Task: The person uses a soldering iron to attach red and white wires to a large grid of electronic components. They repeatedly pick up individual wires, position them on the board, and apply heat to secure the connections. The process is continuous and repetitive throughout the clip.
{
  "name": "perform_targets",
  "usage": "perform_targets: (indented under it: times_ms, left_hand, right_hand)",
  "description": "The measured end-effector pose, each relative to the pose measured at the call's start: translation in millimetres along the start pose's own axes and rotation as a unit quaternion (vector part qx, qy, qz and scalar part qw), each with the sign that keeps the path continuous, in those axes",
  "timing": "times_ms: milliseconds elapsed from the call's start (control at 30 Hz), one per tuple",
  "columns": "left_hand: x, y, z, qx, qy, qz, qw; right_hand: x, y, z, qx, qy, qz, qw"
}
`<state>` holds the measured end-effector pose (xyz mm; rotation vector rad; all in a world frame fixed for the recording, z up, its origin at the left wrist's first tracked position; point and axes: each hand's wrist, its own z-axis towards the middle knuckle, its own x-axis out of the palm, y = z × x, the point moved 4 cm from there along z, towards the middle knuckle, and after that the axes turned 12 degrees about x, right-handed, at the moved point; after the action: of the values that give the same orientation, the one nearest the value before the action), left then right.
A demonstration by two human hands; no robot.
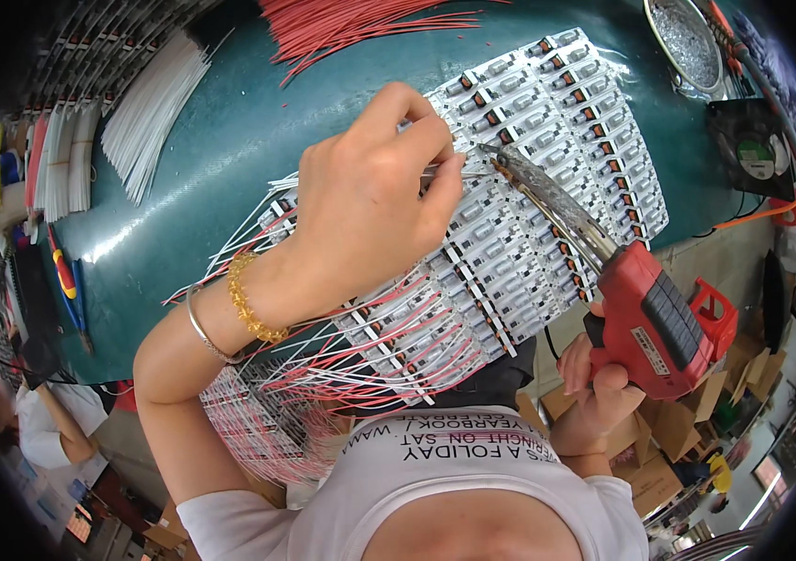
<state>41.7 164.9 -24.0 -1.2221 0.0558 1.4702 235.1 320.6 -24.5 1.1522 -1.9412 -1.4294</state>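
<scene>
Left hand [370, 192] pinches something thin and pale over circuit-board panel [501, 271], blocking part of it. Right hand [608, 388] clamped on red soldering gun [655, 323], tip over panel. Red wires [346, 28] beyond panel, white wires [155, 112] left, red-and-yellow tool [63, 273] farther left.

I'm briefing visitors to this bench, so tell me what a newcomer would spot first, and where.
Probably the red soldering gun in the right hand, at right of centre, angled over the rows of small circuit boards. Next comes the left hand above those boards, with a yellow beaded bracelet at its wrist. At the top edge, a bundle of red wires stands out against the green tabletop.
</scene>
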Motion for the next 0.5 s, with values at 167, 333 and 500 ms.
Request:
perform_targets:
  times_ms: [167,333,500]
  left_hand:
    - [-0.5,-0.2,-0.4,-0.002,-0.001,0.002,1.000]
    - [-0.5,-0.6,-0.3,0.003,0.004,0.009,1.000]
    - [-5.8,-3.0,-1.9,0.041,-0.015,0.014,0.999]
  right_hand:
    - [0.0,4.5,-0.2,-0.029,-0.010,0.020,0.999]
    - [0.7,6.8,2.0,-0.028,0.014,0.016,0.999]
    - [-4.8,4.7,1.1,-0.033,0.031,0.032,0.998]
